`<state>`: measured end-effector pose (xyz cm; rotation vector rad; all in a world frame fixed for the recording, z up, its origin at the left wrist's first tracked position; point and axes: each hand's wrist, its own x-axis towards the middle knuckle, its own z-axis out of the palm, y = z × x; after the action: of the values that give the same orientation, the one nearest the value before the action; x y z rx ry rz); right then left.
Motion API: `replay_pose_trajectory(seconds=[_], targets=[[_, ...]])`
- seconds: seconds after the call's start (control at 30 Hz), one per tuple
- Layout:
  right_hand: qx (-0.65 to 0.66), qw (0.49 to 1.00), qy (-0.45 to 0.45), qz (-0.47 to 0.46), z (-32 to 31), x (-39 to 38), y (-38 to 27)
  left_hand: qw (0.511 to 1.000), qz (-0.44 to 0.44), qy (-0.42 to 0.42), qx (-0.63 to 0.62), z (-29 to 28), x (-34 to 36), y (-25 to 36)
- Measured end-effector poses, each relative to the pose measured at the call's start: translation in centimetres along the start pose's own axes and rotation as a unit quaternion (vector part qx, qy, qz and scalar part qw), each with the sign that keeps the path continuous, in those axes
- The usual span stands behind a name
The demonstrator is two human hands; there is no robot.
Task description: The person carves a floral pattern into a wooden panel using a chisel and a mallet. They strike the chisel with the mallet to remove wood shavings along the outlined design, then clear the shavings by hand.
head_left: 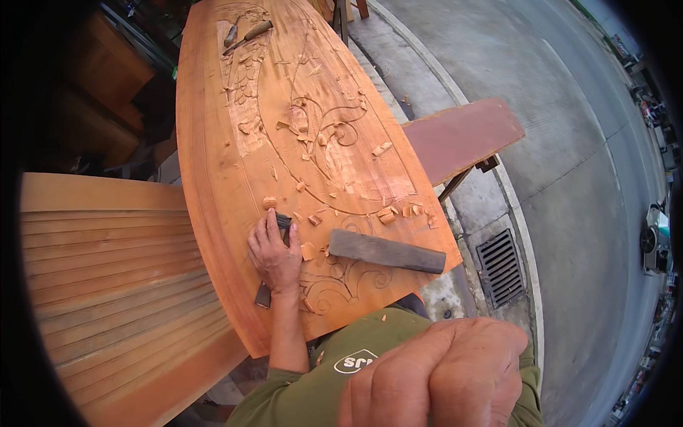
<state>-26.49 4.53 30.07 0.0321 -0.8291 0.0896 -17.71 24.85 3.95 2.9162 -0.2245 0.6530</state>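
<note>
Head view: wood shavings (386, 216) and dark bar (388, 251) near left hand (276, 252).

Grey concrete paving (562, 171) is lit by soft daylight and crossed by a pale curb (518, 217), beside which a slotted drain grate (500, 268) is set. Vehicles (653, 238) are seen far right. Left, a slatted wooden panel (121, 263) is stood before shadowed brown woodwork (107, 53).

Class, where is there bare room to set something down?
Bare: the reddish plank right of the panel. Mostly bare: the strip between the panel's left edge and the carving. Crowded: around the left hand, shavings and dark block.
</note>
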Motion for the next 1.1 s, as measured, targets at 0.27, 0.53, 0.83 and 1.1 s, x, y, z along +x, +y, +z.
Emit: replay_pose_trajectory(seconds=[0.27,0.53,0.83,1.1], targets=[[-0.275,0.938,0.047,0.205,2.5,-4.7,-4.5,1.000,0.000,0.011,-0.005,0.3,-0.4,-0.3],[-0.581,0.718,0.313,0.219,2.7,-24.2,-7.9,1.000,0.002,0.026,-0.004,1.1,-0.7,-0.3],[-0.863,0.298,0.328,0.242,16.0,-54.0,-9.7,1.000,0.001,0.025,0.009,0.9,-0.8,-0.1],[-0.831,0.257,0.296,0.395,16.5,-59.3,-9.8,0.998,0.012,0.050,0.025,1.6,-1.2,-0.5]])
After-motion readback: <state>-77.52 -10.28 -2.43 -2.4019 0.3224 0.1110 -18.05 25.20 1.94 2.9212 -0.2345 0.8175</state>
